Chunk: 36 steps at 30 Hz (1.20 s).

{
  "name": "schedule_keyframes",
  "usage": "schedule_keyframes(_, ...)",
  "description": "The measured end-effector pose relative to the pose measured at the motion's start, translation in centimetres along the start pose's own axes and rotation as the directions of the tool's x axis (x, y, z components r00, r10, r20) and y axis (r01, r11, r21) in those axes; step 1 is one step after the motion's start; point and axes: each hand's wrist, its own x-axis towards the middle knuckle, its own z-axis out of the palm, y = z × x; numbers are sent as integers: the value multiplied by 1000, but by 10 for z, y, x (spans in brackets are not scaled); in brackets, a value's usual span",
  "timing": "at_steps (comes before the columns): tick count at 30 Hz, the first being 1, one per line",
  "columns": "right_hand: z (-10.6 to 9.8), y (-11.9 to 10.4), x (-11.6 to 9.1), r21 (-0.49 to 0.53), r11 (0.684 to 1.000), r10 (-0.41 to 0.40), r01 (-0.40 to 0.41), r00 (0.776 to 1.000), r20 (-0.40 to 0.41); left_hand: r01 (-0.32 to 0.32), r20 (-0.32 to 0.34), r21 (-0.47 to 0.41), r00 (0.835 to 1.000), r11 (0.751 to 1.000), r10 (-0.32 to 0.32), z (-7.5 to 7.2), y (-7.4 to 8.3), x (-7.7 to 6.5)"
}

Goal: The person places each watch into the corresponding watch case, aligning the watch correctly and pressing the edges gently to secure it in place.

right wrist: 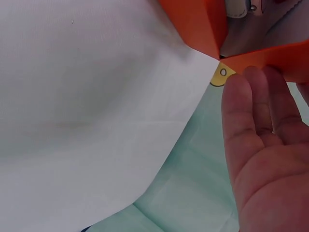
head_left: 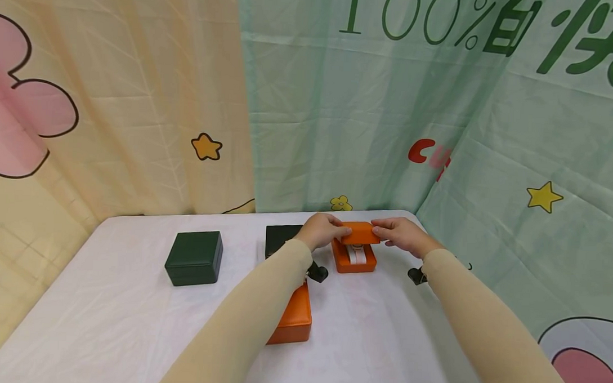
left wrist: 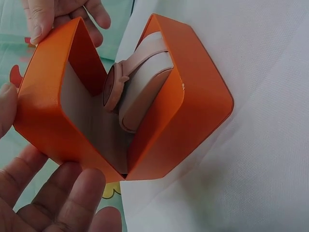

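Observation:
An orange watch box [head_left: 355, 266] stands partly open at the back of the table, its lid tilted up on the hinge. Inside, a pale pink watch [left wrist: 113, 87] is wrapped round a light cushion. My left hand [head_left: 321, 230] holds the lid [left wrist: 41, 101] by one side, with thumb and fingers at its edges. Gripping the opposite side of that lid is my right hand [head_left: 403, 235]; its fingers [right wrist: 260, 104] lie along the lid's wall in the right wrist view. The lid hides part of the watch in the head view.
A dark green box [head_left: 195, 258] sits closed on the left of the white table [head_left: 129, 320]. Behind my left forearm are a black box [head_left: 280, 237] and a larger orange box [head_left: 294, 318], both partly covered. Printed curtains [head_left: 329, 119] hang round the table.

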Motion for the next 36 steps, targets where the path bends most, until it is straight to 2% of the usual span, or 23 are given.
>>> schedule_keyframes(7, -2, 2, 0, -30, 999, -12, 13, 1000, 28, 7, -2, 28, 1000, 1000, -7, 2, -1, 0)
schedule_keyframes(16, -2, 2, -2, -79, 997, 10, -8, 999, 33, 24, 2, 35, 1000, 999, -24, 2, -1, -5)
schedule_keyframes(26, 2, 7, -3, -160, 987, 34, -34, 999, 3, 34, 15, 55, 999, 998, -35, 6, -7, 3)
schedule_keyframes(36, 6, 10, -6, -210, 978, -10, 8, 1000, -8, 22, 12, 81, 1000, 996, -23, 9, -7, 3)
